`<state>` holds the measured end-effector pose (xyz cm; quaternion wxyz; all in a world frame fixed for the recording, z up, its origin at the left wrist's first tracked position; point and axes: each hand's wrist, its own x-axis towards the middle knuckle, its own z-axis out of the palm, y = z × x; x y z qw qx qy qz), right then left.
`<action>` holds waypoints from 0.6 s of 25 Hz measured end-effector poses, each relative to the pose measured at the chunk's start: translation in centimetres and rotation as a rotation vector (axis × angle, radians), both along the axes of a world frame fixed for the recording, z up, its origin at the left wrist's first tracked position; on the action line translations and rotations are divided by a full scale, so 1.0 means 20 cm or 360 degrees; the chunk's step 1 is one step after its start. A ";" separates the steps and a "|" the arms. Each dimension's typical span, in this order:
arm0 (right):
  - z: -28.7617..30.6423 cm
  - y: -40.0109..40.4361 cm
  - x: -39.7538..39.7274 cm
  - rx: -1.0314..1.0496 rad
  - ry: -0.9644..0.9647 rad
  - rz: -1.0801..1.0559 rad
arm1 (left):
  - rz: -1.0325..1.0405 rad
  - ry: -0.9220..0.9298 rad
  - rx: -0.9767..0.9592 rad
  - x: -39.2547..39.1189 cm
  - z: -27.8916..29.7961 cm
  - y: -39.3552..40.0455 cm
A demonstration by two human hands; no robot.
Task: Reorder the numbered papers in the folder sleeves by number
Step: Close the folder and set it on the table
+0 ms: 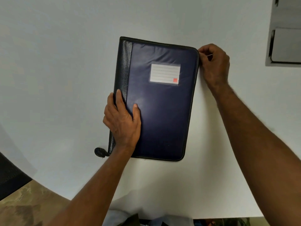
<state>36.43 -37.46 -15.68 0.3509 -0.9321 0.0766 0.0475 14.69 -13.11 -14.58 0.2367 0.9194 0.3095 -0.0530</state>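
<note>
White tabletop (65,79) fills nearly the whole head view, and a dark blue zippered folder (162,111) lies closed and flat on it, a little askew, its black spine to the person's left. The left hand (122,118) rests on the cover near the spine, fingers mostly straight and the thumb spread, pressing the folder down, not gripping it. The right hand (213,62) is at the far right corner, fingers curled and pinching something small and pale just beside the edge, most likely the zipper pull (209,55); it is too small to be sure. The numbered papers are out of sight, presumably inside, so the reordering has not begun. The main risk, as I judge it, is the zip: pulled round the rounded corner at an angle, it could snag or drag the whole folder across the smooth top if the left hand's pressure eases. Once undone, lifting the cover fast could let loose sheets slide from their sleeves. A small black tab (101,152) sticks out at the near left corner and could catch. Beyond the folder, a grey recessed panel (285,38) sits in the table's far right, well apart from it. At the near edge a mottled brown floor (24,201) shows, with a dark object (9,176) at the left and some pale cloth below.
</note>
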 end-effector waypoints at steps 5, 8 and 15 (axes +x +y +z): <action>0.01 0.01 -0.01 -0.0036 0.0001 0.0074 | -0.0141 -0.0072 0.0001 0.38 0.00 0.05; 0.02 -0.01 0.01 0.0003 -0.0020 0.0108 | -0.0179 -0.0083 0.0116 0.46 -0.04 0.05; 0.06 0.01 0.14 0.0116 0.0043 0.0288 | -0.0208 -0.0116 0.0205 0.44 -0.08 0.06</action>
